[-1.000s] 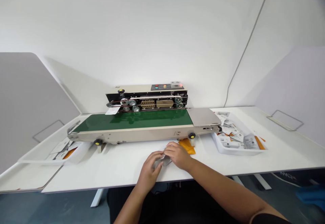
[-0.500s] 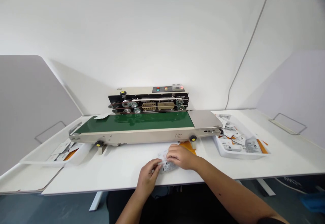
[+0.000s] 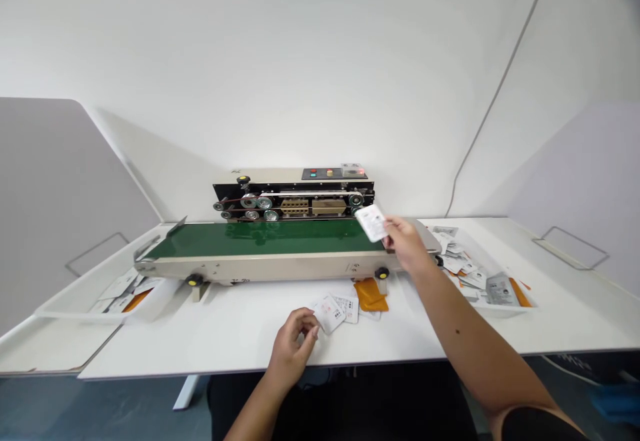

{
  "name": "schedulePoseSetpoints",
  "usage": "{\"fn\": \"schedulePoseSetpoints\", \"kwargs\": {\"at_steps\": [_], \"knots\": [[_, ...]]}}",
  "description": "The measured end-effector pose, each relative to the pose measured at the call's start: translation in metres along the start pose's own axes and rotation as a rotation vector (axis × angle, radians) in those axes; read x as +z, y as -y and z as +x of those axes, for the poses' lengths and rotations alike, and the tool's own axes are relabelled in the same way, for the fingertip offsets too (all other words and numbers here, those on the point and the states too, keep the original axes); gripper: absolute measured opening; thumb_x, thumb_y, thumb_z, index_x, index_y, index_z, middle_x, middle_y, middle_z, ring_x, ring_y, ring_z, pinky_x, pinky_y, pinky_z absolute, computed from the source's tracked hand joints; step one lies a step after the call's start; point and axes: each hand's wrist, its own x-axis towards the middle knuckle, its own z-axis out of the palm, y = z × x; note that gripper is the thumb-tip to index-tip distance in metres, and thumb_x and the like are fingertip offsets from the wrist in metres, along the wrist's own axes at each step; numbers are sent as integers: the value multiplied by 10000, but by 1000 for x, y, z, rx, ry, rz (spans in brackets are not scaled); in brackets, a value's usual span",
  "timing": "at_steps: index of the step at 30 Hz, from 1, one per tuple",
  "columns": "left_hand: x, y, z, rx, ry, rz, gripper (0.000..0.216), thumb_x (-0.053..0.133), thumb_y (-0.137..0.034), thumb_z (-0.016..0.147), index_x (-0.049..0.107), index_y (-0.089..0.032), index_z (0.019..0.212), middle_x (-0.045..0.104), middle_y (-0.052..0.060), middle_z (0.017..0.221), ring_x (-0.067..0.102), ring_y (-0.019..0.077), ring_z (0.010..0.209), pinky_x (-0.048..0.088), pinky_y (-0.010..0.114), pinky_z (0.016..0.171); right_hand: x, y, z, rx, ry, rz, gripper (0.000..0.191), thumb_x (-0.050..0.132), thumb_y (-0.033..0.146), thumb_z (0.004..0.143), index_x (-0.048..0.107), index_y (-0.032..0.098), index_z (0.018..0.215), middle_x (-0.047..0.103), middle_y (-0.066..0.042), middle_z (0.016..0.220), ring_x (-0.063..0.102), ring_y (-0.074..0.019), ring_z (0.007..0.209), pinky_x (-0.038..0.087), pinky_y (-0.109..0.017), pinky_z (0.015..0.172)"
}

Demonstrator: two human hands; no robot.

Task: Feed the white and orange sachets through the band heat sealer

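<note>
Between the thumb and fingers of my right hand (image 3: 403,241) is a small white printed packet (image 3: 371,223), raised over the right end of the green belt (image 3: 280,240). My left hand (image 3: 296,344) rests low at the front of the table, fingers loosely curled and thumb apart, with nothing visible in it. Its fingertips are beside a white packet (image 3: 330,314) that overlaps another printed packet (image 3: 351,308). Orange packets (image 3: 371,294) lie to the right of these, by the machine's front foot.
Behind the belt stands the band sealing machine (image 3: 295,191), with rollers and a lit control panel. A white bin (image 3: 493,306) of packets is at the right, another bin (image 3: 100,316) at the left. Dividers (image 3: 55,181) flank the table (image 3: 210,341).
My right hand has risen to the right with a packet, away from my left hand. My left hand has let go of the packet it held. The packet on the belt's left end is gone.
</note>
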Motion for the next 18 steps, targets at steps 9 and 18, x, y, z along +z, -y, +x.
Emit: {"fn": "schedulePoseSetpoints", "kwargs": {"at_steps": [9,18], "knots": [[0,-2,2,10,28,59,197,565,-342,1007,583,-215,1157,705,59,951,685,195,815,559,337,768,-8,7,55,218,52,121,171,689,105,808,700,87,978,667,-46,650,534,-83,491,416,-162,433],[0,-10,4,22,41,125,159,567,-295,989,624,-217,1115,720,55,950,697,198,831,563,312,743,14,7,15,-264,-173,-476,377,678,349,913,690,194,1256,733,-63,991,647,-198,809,569,-358,798]]}}
